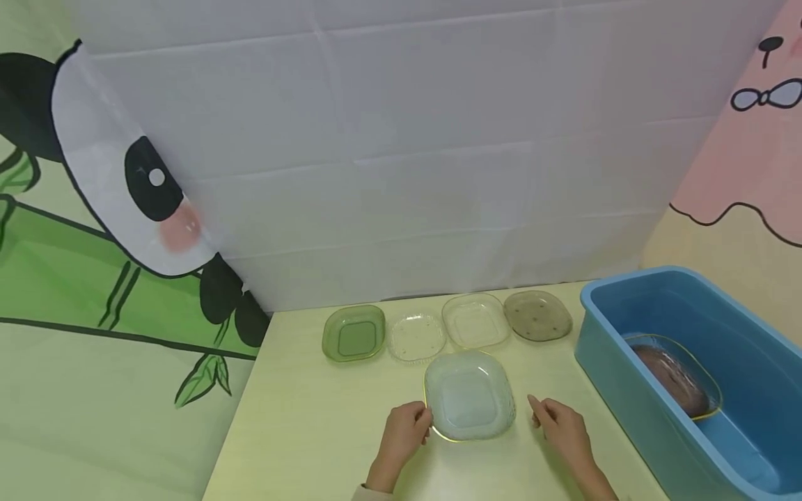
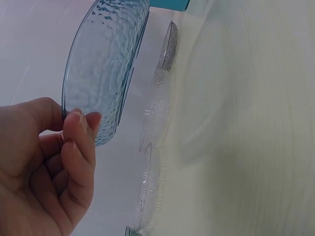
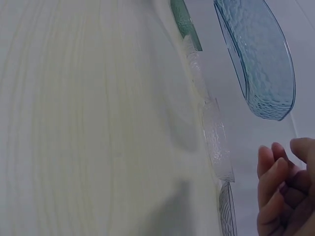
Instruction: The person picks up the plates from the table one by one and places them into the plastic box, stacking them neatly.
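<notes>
A pale blue glass plate with a thin gold rim and rippled surface is held above the table. My left hand pinches its left edge between thumb and fingers; in the left wrist view the plate hangs clear of the tabletop. My right hand is just off the plate's right side, fingers loosely bent and touching nothing. In the right wrist view a gap shows between the right hand and the plate.
Along the table's back stand a green dish, a clear scalloped dish, a clear square dish and a grey-brown dish. At right, a blue tub holds a dark brown item and a yellow-rimmed clear dish.
</notes>
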### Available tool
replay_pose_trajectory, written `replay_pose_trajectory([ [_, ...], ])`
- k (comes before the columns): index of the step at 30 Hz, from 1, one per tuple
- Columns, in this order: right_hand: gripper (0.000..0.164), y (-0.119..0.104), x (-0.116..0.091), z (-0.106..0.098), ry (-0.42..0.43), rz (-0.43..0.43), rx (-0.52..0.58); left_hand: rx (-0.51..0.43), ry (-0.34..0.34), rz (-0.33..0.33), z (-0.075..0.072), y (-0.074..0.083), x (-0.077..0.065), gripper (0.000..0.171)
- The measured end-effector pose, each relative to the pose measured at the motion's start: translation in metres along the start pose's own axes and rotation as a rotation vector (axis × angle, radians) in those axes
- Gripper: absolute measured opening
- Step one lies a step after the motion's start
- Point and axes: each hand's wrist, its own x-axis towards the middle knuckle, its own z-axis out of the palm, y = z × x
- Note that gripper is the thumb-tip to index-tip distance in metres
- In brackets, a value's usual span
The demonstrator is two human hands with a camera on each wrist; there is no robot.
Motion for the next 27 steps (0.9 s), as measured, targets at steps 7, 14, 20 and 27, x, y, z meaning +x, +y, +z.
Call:
replay_pose_trajectory([
  [7, 0.051, -0.005, 0.007, 0.004, -0.033, -0.045, -0.027, -0.005, 0.003, 0.014, -0.003, 0.002, -0.002, 0.027],
  [14, 0.053, -0.015, 0.01, 0.003, -0.069, -0.06, -0.029, -0.008, -0.003, 0.021, -0.003, 0.004, -0.003, 0.027],
  [20, 0.055, -0.019, 0.012, 0.007, -0.089, -0.067, -0.029, -0.011, -0.011, 0.022, -0.002, 0.005, -0.003, 0.026],
  [27, 0.057, -0.021, 0.01, 0.012, -0.117, -0.074, -0.048, -0.015, -0.012, 0.019, -0.001, 0.005, -0.003, 0.025],
])
